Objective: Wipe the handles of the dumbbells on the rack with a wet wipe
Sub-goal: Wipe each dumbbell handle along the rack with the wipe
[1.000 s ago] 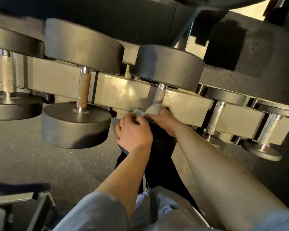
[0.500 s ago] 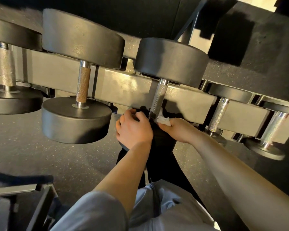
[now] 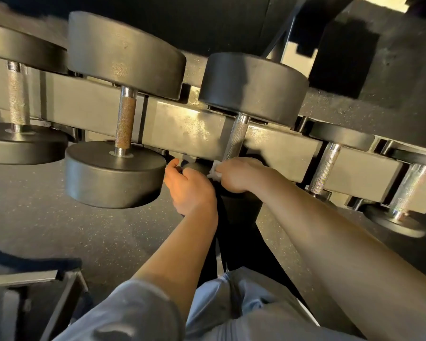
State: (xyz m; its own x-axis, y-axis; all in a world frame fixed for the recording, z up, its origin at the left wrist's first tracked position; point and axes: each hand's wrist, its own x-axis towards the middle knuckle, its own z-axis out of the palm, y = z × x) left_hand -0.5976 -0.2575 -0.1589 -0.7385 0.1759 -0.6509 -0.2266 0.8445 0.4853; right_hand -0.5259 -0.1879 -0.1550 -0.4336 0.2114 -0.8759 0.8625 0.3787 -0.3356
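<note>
Dumbbells: several rest side by side across a grey rack (image 3: 182, 124), each with dark round heads at the far and near ends and a knurled metal handle between.
Centre dumbbell (image 3: 252, 86): far head large and dark; its handle (image 3: 236, 136) runs down toward the hands; its near head is mostly hidden behind them.
Wet wipe (image 3: 213, 171): small white wad at the near end of the centre handle, showing at the edge of the right hand.
Right hand (image 3: 239, 174): fingers curled round the wipe at the base of the centre handle.
Left hand (image 3: 188, 188): just left of the right hand, fingers curled over the dark near head; what it grips, if anything, cannot be told.
Left neighbour dumbbell (image 3: 116, 168): handle (image 3: 126, 123) rust-brown, near head close to the left hand.
Far-left dumbbell (image 3: 17, 141): partly out of view.
Right dumbbells: two smaller ones, handles (image 3: 325, 166) bright metal.
Floor (image 3: 71, 232): dark speckled rubber.
Clothing: pale blue sleeve (image 3: 123, 313) at the near edge.
</note>
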